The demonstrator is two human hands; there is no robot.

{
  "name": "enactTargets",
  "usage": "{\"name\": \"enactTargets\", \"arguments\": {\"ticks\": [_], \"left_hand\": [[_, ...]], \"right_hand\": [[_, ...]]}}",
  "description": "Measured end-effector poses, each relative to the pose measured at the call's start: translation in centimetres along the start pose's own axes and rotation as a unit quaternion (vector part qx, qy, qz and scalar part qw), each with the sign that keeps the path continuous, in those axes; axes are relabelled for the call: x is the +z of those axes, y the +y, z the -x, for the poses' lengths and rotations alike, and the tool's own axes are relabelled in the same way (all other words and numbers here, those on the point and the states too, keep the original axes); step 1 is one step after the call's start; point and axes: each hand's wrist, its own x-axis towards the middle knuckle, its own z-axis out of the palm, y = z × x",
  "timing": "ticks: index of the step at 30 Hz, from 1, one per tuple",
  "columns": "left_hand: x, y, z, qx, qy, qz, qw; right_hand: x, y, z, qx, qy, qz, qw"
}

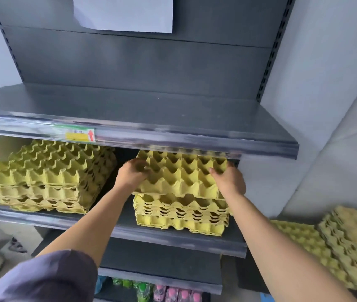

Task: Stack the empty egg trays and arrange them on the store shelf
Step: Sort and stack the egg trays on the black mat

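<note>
Two tray stacks on mid shelf (173,239): L stack (49,177), R stack (182,214). L hand (132,173) & R hand (229,182) grip one tray (182,175) by its sides, fingers curled, just above R stack. Upper shelf (151,110) close overhead. Loose trays (336,247) on floor, R.

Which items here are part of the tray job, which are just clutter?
Job: held tray, left hand, right hand, right stack, left stack, loose trays at right, middle shelf.
Bystanders: price label, white paper, bottles below.

Upper shelf (173,137) hangs low over right stack (182,216); gap beside left stack (42,177).
</note>
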Motion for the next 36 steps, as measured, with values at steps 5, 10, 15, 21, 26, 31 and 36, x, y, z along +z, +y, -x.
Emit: {"name": "enactTargets", "arguments": {"ticks": [5, 10, 15, 21, 26, 31, 36], "left_hand": [[1.1, -2.2, -1.8, 0.010, -0.025, -0.053, 0.998], [1.4, -2.8, -1.7, 0.024, -0.003, -0.127, 0.992], [1.3, -2.2, -1.1, 0.070, 0.036, -0.232, 0.970], [2.4, 0.1, 0.0, 0.152, 0.019, -0.243, 0.958], [4.4, 2.6, 1.8, 0.172, 0.004, -0.234, 0.957], [8.2, 6.3, 4.7, 0.204, 0.002, -0.243, 0.948], [13.8, 11.1, 9.2, 0.234, 0.010, -0.245, 0.941]], "right_hand": [[1.6, 0.3, -0.3, 0.026, -0.036, 0.044, 0.998], [2.1, 0.5, 0.0, 0.031, -0.020, 0.068, 0.997], [1.1, 0.4, 0.7, -0.017, 0.006, 0.104, 0.994], [-1.1, 1.3, 2.0, -0.066, 0.044, 0.119, 0.990], [-3.6, 4.0, 2.5, -0.077, 0.065, 0.130, 0.986], [-7.6, 8.9, 3.2, -0.099, 0.095, 0.147, 0.980], [-12.7, 16.1, 3.3, -0.126, 0.121, 0.147, 0.974]]}}
